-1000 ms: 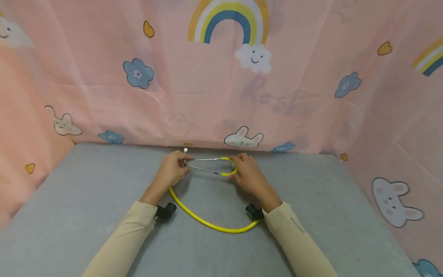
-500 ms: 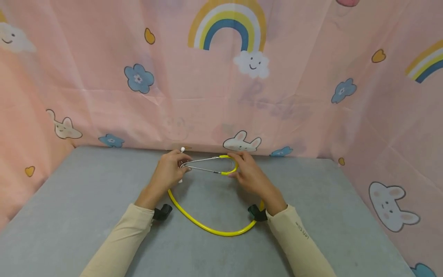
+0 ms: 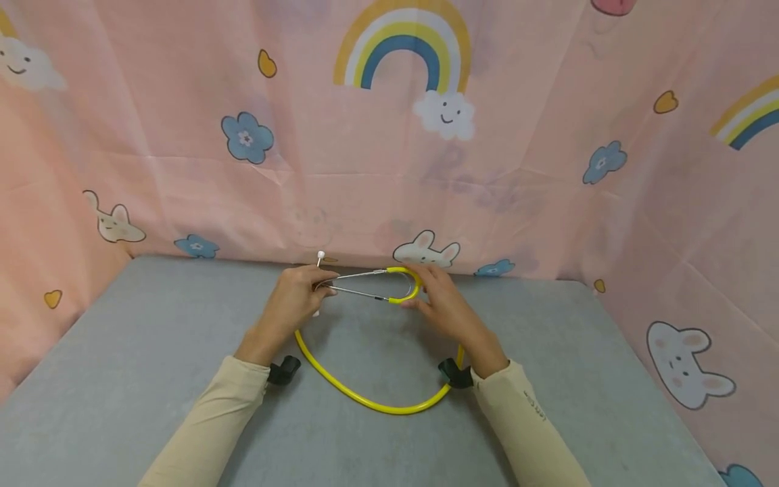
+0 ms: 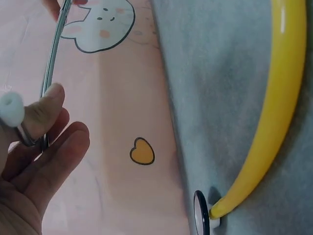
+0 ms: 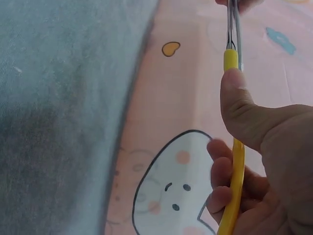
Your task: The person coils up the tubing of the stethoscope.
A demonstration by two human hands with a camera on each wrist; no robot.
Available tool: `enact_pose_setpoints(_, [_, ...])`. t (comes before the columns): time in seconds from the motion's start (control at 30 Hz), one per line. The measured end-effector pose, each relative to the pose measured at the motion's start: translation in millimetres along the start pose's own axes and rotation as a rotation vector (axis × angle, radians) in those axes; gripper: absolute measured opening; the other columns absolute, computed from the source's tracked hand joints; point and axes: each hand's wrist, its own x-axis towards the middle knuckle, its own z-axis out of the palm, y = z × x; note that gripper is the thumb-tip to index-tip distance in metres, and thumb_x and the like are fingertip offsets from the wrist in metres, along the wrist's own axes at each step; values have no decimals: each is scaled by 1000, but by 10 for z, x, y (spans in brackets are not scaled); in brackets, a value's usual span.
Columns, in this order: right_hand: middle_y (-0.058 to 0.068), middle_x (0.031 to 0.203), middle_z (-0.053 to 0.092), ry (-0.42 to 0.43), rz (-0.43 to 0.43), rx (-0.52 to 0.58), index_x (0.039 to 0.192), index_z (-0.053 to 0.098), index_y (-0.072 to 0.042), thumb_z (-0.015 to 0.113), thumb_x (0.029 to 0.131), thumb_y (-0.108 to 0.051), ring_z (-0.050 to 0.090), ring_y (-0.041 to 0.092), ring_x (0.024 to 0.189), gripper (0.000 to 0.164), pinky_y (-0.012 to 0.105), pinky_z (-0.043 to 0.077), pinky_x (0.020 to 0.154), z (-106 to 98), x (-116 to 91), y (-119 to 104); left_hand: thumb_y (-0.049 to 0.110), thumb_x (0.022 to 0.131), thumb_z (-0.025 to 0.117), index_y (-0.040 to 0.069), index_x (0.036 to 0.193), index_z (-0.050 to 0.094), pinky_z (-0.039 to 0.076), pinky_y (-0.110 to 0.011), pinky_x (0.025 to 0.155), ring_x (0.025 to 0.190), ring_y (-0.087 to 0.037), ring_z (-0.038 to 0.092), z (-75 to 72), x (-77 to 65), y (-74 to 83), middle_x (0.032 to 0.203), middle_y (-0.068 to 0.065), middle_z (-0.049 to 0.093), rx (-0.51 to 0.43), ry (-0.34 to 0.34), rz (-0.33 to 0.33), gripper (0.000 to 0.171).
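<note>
A stethoscope with a yellow tube [image 3: 395,410] and thin metal ear tubes [image 3: 359,293] is held between both hands. My left hand [image 3: 292,301] pinches the crossed metal ear tubes between thumb and fingers, near a white ear tip [image 3: 320,255]. In the left wrist view, the ear tip [image 4: 11,108] sticks out beside the thumb. My right hand [image 3: 447,304] grips the yellow fork of the tubing. In the right wrist view, its thumb lies along the yellow tube [image 5: 237,169] and the fingers curl behind. The chest piece [image 4: 201,215], a dark-rimmed disc, is hidden from the head view.
A grey table [image 3: 182,379] spreads beneath the hands. Pink patterned cloth [image 3: 365,169] hangs along its back and sides. A black wrist camera [image 3: 284,370] sits below the left hand, another black wrist camera [image 3: 455,373] below the right.
Both hands rise slightly with the stethoscope and keep their hold. The right forearm shifts a little to the right. More of the yellow tube shows beside the right wrist.
</note>
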Motion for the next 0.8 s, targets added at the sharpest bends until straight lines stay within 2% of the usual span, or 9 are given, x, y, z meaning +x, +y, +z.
enact_pose_setpoints(0.17, [13, 127, 56, -11, -3, -16, 150, 41, -14, 72, 89, -27, 52, 31, 116, 69, 50, 48, 99, -1, 0, -1, 0, 77, 82, -2, 102, 76, 60, -35, 69, 81, -26, 73, -15, 5, -12, 94, -15, 76, -11, 15, 31, 26])
enact_pose_setpoints(0.4, [9, 114, 56, 9, 22, -25, 149, 46, -17, 74, 88, -27, 50, 24, 97, 68, 41, 47, 83, 4, -18, 6, 0, 75, 84, -1, 97, 78, 59, -34, 65, 78, -26, 71, 8, 12, -20, 96, -15, 74, 15, 67, 72, 24])
enact_pose_setpoints(0.53, [9, 117, 57, 5, 9, 1, 151, 43, -17, 74, 89, -24, 52, 22, 90, 70, 37, 48, 77, -28, -26, 37, -1, 74, 84, -3, 97, 78, 60, -34, 66, 81, -28, 74, 12, 15, -50, 98, -16, 76, -27, 89, 58, 23])
enact_pose_setpoints(0.63, [15, 128, 58, -21, 11, 39, 153, 39, -14, 71, 92, -19, 59, 27, 96, 69, 39, 52, 79, -73, -21, 75, -4, 72, 84, -4, 94, 78, 60, -36, 67, 84, -30, 74, -25, 5, -78, 96, -16, 76, -57, 139, 36, 24])
enact_pose_setpoints(0.7, [17, 130, 60, -48, 55, 77, 154, 36, -14, 67, 95, -19, 63, 30, 101, 67, 41, 55, 80, -131, -27, 118, -4, 70, 85, -4, 92, 78, 60, -38, 67, 82, -30, 75, -53, 8, -100, 93, -15, 77, -63, 181, 25, 23])
enact_pose_setpoints(0.8, [17, 121, 65, -96, 125, 168, 153, 37, -11, 64, 98, -24, 65, 32, 103, 62, 40, 56, 78, -255, -64, 218, -4, 68, 87, -3, 91, 79, 60, -40, 64, 74, -29, 74, -94, 23, -115, 90, -16, 77, -79, 236, 1, 24])
